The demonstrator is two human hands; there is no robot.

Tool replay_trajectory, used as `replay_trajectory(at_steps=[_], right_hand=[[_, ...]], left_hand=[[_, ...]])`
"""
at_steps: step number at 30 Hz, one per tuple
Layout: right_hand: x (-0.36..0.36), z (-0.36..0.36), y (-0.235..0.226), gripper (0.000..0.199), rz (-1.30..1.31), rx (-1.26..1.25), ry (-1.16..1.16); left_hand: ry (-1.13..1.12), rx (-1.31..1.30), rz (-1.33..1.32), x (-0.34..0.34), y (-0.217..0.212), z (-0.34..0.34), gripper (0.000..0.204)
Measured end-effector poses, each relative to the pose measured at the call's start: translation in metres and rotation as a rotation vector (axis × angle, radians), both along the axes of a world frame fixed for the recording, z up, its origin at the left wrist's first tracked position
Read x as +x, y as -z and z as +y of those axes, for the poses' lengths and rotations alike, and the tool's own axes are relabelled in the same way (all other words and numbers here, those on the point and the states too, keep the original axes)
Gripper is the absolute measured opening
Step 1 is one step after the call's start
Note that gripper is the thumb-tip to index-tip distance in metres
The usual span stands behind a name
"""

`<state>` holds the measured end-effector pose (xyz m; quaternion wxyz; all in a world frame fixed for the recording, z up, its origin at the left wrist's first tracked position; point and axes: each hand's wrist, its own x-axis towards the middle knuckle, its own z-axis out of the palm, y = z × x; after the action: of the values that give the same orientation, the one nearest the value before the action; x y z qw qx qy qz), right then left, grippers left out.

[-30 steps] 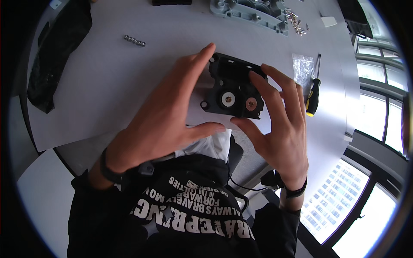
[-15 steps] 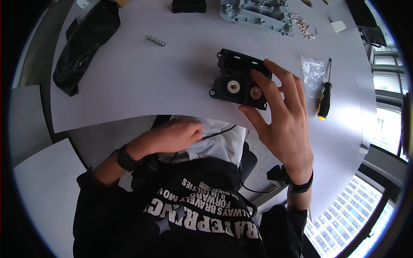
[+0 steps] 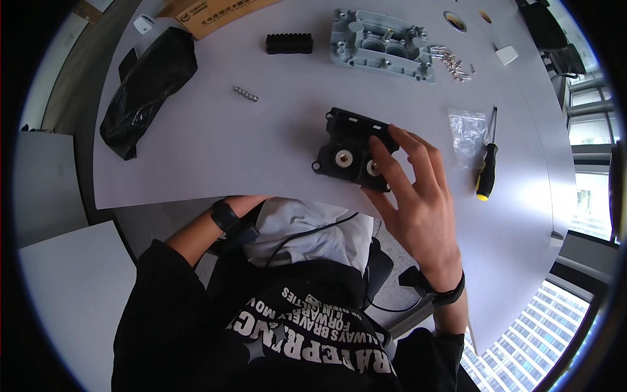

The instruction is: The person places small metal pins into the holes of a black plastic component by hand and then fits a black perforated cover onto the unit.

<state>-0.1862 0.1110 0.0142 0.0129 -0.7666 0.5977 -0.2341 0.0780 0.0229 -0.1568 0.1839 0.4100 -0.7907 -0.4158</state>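
My right hand (image 3: 418, 212) grips the right end of a black plastic housing (image 3: 336, 139), its thumb at the near edge and its fingers over the far side. The housing has two round recesses with pale rings and metal centres; my fingertips partly cover the right one. It is near the table's front edge. My left forearm, with a dark wristband, reaches under the table edge, so the left hand is hidden. Beyond the housing sit a grey cast housing (image 3: 392, 62), a black ribbed block (image 3: 289, 44) and a small silver spiral-ridged metal piece (image 3: 246, 94).
Small screws (image 3: 454, 67) lie beside the grey housing. At right are a clear plastic bag (image 3: 467, 134) and a yellow-and-black screwdriver (image 3: 486, 173). A black plastic bag (image 3: 149, 88) and a cardboard box (image 3: 228, 14) occupy the far left. The table's curved front edge (image 3: 196, 201) faces me.
My left hand has gone from above my lap to under the table edge, out of sight. The view has shifted; my right hand still holds the black housing.
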Motion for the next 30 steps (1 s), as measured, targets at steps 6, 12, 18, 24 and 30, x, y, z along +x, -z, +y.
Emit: replay_trajectory(at_steps=[6,12,18,24,30], right_hand=[[0.000,0.001,0.000,0.067,0.029,-0.028,-0.017],[0.000,-0.001,0.001,0.056,0.063,-0.051,-0.023],[0.001,0.001,0.000,0.050,0.073,-0.043,-0.022],[-0.002,0.002,0.002,0.043,0.106,-0.049,-0.013],[-0.001,-0.001,-0.006,0.047,0.073,-0.018,-0.053]], left_hand=[[0.039,0.004,-0.016,-0.008,0.002,-0.003,0.022],[0.067,0.007,-0.046,-0.006,0.000,-0.003,0.022],[0.101,0.024,-0.103,0.006,-0.007,-0.006,0.023],[0.170,0.043,-0.195,0.012,-0.012,-0.006,0.023],[0.277,0.016,-0.409,0.002,-0.004,0.012,0.024]])
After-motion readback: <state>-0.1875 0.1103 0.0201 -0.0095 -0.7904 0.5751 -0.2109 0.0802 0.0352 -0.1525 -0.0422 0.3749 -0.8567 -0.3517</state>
